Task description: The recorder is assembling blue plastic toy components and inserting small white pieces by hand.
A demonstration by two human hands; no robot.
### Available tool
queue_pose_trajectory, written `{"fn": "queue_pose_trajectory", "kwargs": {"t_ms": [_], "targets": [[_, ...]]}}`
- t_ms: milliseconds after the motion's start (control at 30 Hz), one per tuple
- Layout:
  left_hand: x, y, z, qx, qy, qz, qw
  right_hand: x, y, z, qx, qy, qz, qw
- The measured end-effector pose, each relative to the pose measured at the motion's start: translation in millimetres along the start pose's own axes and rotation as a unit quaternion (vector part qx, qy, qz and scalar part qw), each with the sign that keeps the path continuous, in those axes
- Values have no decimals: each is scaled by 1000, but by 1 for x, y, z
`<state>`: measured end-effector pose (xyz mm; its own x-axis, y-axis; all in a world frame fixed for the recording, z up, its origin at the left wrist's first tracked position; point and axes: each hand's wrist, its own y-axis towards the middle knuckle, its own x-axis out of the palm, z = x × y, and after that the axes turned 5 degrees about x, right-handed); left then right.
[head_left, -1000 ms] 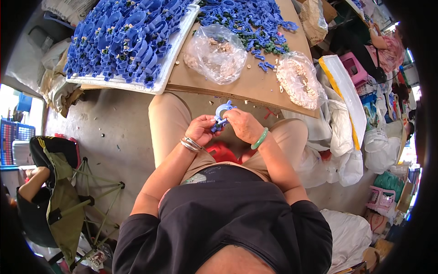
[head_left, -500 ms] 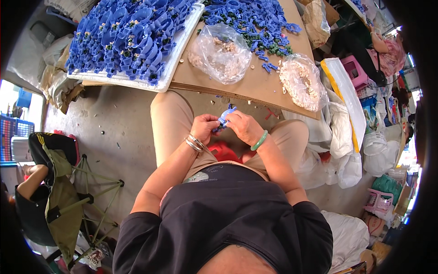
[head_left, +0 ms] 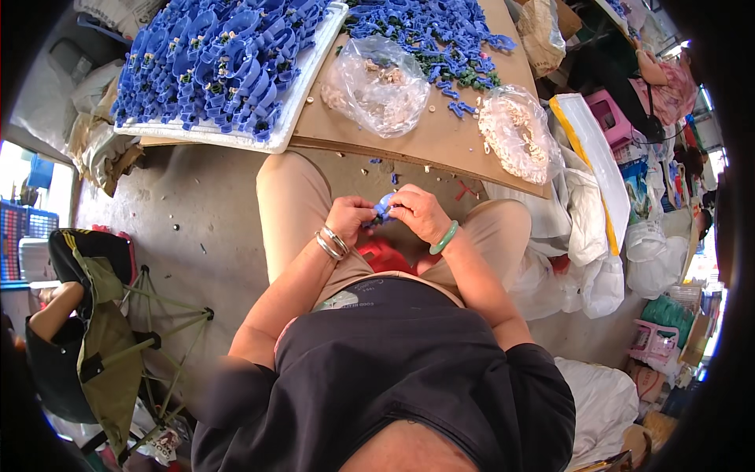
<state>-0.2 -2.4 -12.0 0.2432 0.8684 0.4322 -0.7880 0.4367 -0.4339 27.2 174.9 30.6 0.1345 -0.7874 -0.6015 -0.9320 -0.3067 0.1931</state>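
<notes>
Between my knees, short of the table edge, both hands are closed on one small blue plastic part [head_left: 384,208]. My left hand [head_left: 351,218] pinches its left side, and dark bits show there near the fingertips. My right hand [head_left: 421,212] grips it from the right with bent fingers that cover much of it. On the table ahead lie a clear bag of small cream-coloured pieces [head_left: 379,90], a second bag of cream pieces [head_left: 515,135] to its right, and a loose heap of blue and dark green parts [head_left: 440,47] behind them.
A white foam tray [head_left: 277,143] at the far left carries many blue parts in rows. The brown table [head_left: 452,145] ends just beyond my knees. A green folding chair [head_left: 106,346] stands left; white sacks [head_left: 586,216] crowd the right. Someone in pink [head_left: 672,88] sits far right.
The fingers of my right hand have shifted over the blue part, which now shows less above them. Both hands stay close together between my knees. The view has moved slightly.
</notes>
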Motion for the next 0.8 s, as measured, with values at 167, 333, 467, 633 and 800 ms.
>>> {"fn": "queue_pose_trajectory", "kwargs": {"t_ms": [167,333,467,633,800], "targets": [[0,0,1,-25,-30,4,999,6,0,1,0,40,37,999],[-1,-1,2,-45,-57,5,997,7,0,-5,30,71,36,996],[1,0,-1,-4,-51,18,999,10,-2,-5,46,22,69,996],[0,4,-6,68,-3,25,997,11,-1,-7,65,1,81,995],[5,3,-7,46,-26,7,999,8,1,-7,30,-14,78,996]]}}
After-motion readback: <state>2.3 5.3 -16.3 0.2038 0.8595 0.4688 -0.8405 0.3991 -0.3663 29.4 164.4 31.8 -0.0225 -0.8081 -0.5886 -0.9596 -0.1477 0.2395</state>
